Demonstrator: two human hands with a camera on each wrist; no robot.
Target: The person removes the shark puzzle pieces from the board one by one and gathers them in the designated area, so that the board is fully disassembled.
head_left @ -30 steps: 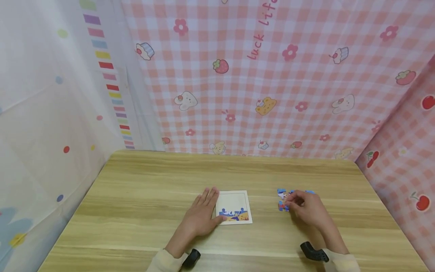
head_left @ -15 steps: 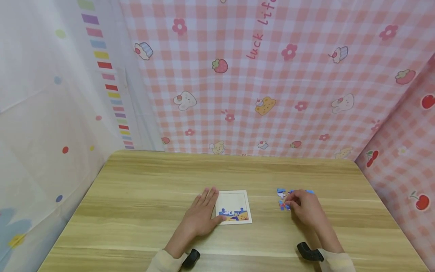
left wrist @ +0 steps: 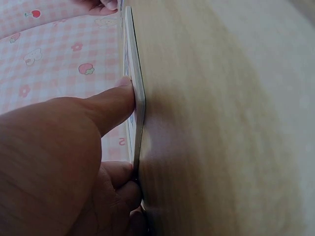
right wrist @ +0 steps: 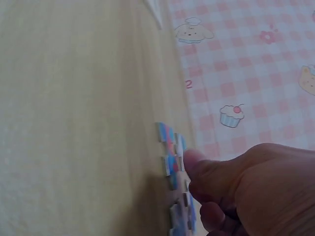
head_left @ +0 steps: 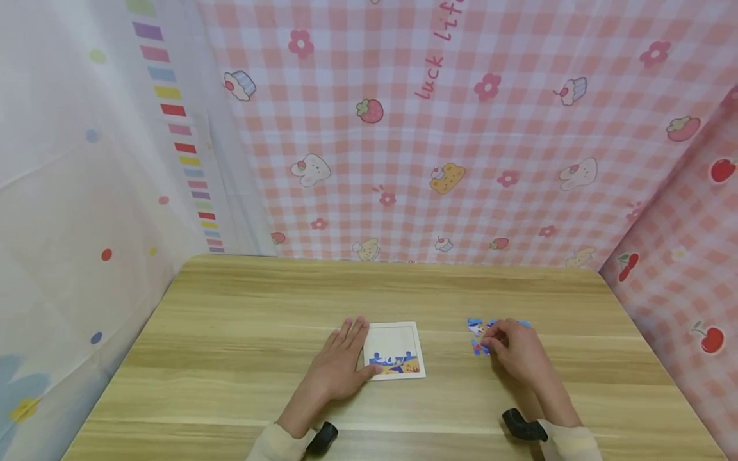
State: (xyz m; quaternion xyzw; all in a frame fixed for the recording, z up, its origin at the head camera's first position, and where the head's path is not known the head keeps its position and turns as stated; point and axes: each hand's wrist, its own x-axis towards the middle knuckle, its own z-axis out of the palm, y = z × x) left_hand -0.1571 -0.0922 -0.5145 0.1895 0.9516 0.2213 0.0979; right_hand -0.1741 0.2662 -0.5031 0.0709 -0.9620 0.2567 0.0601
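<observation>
My left hand (head_left: pixel 340 362) lies with fingers stretched along the left side of a square white puzzle board (head_left: pixel 393 336). Its thumb rests on the board's lower left, as the left wrist view shows from the edge. Joined picture pieces (head_left: pixel 403 365) in blue and orange fill the bottom strip of the board. To the right, my right hand (head_left: pixel 516 349) has bent fingers, thumb and index tips right at several colourful jigsaw pieces (right wrist: pixel 172 167) on the table. Part of this group is hidden under the hand. I cannot tell whether a piece is pinched.
The wood-grain table (head_left: pixel 288 288) runs back to a pink checked cloth (head_left: pixel 357 141). White patterned cloth (head_left: pixel 75 211) hangs on the left, and another pink cloth (head_left: pixel 686 282) on the right. Bare table lies between the board and the loose pieces.
My right forearm has shifted slightly left, with the fingertips staying at the jigsaw pieces. The left hand and board hold the same position, and the head view has turned a little.
</observation>
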